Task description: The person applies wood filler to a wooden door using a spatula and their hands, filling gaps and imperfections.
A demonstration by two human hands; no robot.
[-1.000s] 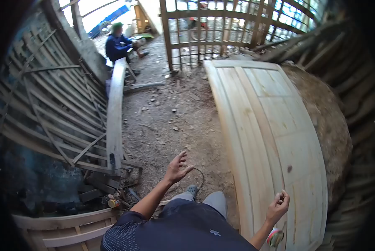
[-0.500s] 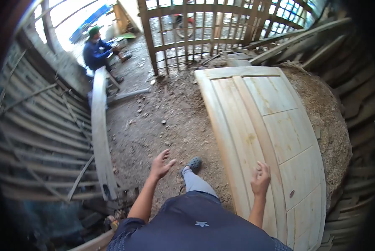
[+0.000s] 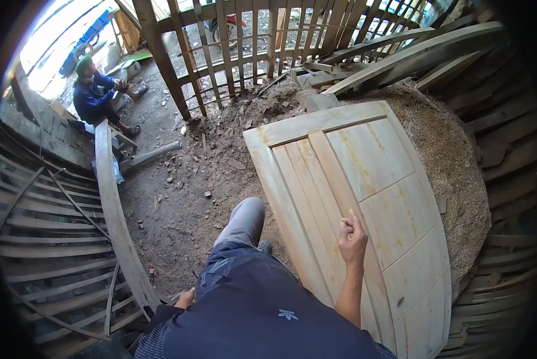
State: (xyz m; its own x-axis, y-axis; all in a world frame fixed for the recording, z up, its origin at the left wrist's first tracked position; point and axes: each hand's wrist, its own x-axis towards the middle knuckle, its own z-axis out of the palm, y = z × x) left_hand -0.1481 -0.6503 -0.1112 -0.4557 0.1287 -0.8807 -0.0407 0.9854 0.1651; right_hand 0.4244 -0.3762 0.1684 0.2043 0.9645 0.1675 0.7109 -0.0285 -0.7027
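A pale wooden panelled door [image 3: 394,209] lies to my right, with grooved panels and a small dark knot low on its face. Over its middle strip I hold my right hand [image 3: 353,242], raised, the fingers loosely bent and nothing clearly visible in them. Down at my left side, beside my thigh, is my left hand [image 3: 186,298]; my sleeve and body hide most of its fingers. My bent knee [image 3: 244,218] in grey trousers shows ahead of my body, between the door and a long wooden beam.
The long beam [image 3: 114,203] stretches along the left. A person [image 3: 95,93] in blue with a green cap sits beyond it. Ahead stands a slatted wooden fence [image 3: 262,45]. Sawdust [image 3: 454,173] is heaped behind the door, with planks [image 3: 412,57] stacked at the back right.
My left hand has dropped from in front of me to my side. My right hand stays raised over the door. My knee has come up and forward, and the view has shifted right.
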